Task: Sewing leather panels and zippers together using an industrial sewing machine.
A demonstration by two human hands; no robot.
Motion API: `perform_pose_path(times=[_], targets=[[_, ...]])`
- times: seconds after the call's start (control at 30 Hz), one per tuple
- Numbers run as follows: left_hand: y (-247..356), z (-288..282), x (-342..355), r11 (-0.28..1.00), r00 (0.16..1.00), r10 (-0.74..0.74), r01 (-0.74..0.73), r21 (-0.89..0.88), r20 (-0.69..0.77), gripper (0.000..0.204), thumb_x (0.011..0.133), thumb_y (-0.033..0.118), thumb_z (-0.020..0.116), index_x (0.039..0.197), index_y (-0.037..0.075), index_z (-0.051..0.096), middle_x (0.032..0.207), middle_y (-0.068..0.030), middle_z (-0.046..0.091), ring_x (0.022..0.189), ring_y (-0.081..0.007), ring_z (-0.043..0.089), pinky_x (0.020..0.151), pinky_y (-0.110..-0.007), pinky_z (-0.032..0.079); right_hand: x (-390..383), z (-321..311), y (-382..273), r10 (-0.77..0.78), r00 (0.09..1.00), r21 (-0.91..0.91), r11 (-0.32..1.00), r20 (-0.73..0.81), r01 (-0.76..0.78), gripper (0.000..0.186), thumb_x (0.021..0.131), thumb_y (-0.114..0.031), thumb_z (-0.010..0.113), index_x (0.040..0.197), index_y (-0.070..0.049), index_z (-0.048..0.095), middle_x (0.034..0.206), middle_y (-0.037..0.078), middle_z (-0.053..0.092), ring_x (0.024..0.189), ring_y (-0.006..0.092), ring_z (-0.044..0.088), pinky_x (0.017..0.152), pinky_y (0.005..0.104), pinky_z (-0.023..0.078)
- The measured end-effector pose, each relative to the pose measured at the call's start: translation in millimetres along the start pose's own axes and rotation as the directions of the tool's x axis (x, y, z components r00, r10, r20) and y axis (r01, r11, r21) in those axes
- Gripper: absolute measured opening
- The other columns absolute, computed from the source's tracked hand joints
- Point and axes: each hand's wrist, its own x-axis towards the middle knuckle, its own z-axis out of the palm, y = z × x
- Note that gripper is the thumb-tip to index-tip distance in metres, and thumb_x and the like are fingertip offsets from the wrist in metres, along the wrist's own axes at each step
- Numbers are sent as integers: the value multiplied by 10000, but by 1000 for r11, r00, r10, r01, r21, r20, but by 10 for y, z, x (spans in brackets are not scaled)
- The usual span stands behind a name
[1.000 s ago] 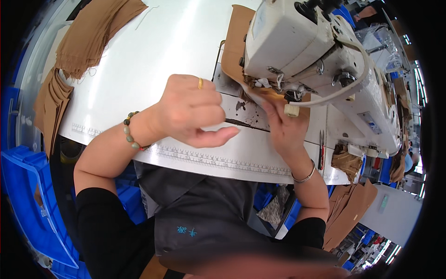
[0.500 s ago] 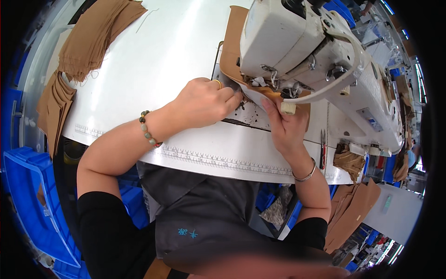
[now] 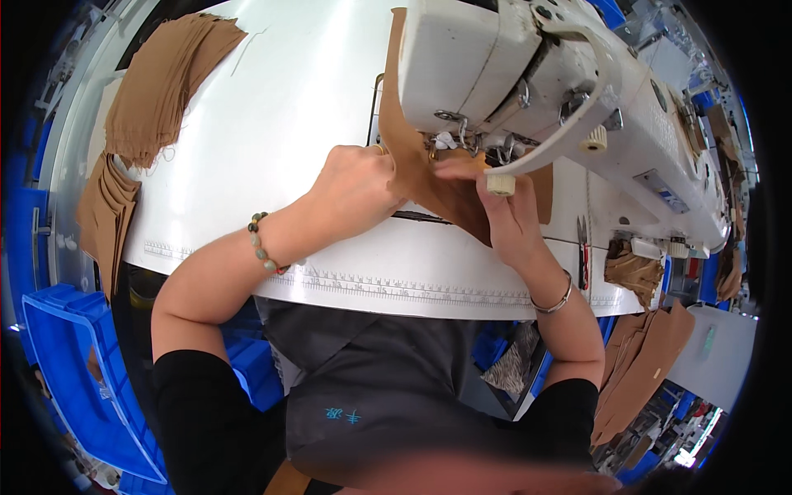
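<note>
My left hand (image 3: 355, 186), with a ring, bead bracelet and curled fingers, grips the left side of a brown flexible piece (image 3: 450, 202) under the white sewing machine (image 3: 462, 58). The piece covers much of the machine's bed and bends down toward me. My right hand (image 3: 503, 219) holds the piece's right part, one finger stretched leftward near the presser foot (image 3: 452, 142). Some of that hand is hidden behind a cream knob (image 3: 500, 185).
Stacked brown pieces (image 3: 165, 91) lie at the table's left. Snips (image 3: 583, 252) and brown scraps (image 3: 632, 272) sit right of my right hand. Blue bins (image 3: 74, 355) stand below left. More brown sheets (image 3: 639, 367) are at lower right, beside the white table's edge (image 3: 396, 309).
My left hand has moved from above the table onto the piece. The piece's lower part has come down over the bed, hiding the pale underside. My right fingers have shifted toward the presser foot.
</note>
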Motion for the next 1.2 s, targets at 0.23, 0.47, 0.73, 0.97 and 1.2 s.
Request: perform_pose_path(times=[0.23,0.47,0.73,0.97,1.2], targets=[[-50,-373,-17,989,956,-135,148,-31,261,67,730,128,743,706,94,691,632,-70,619,562,-271,633,532,-383,505,-115,75,-74,-83,978,-738,644,192,199,374,900,-271,761,1240,-118,756,1266,92,689,1089,324,658,944,422,520],[29,-407,63,972,978,-203,206,109,-36,339,805,146,819,1126,67,742,1047,-83,715,911,-270,660,766,-372,544,-61,97,-63,-242,946,-721,614,215,321,397,815,-242,812,1171,-72,766,912,143,675,935,315,627,924,432,512],[180,-217,-51,997,984,-69,64,37,165,610,809,387,776,1302,35,697,1279,-75,697,1154,-266,663,1018,-384,522,-155,96,-64,-219,948,-728,607,233,319,373,830,-252,796,1157,-73,778,915,161,678,1040,343,655,1010,474,506],[130,-184,-15,996,991,-31,19,92,131,573,814,419,768,1270,75,730,1260,-51,712,1139,-245,677,1045,-401,517,-116,108,-6,-245,947,-749,583,209,316,352,812,-244,805,1120,-74,792,925,181,683,1032,340,664,1021,477,508],[52,-132,15,994,984,-69,54,95,162,538,907,467,692,1274,75,728,1369,-67,680,1269,-258,634,1078,-479,482,-44,106,42,-258,952,-743,602,165,292,235,778,-211,810,956,-59,791,868,162,665,940,328,646,942,447,520]])
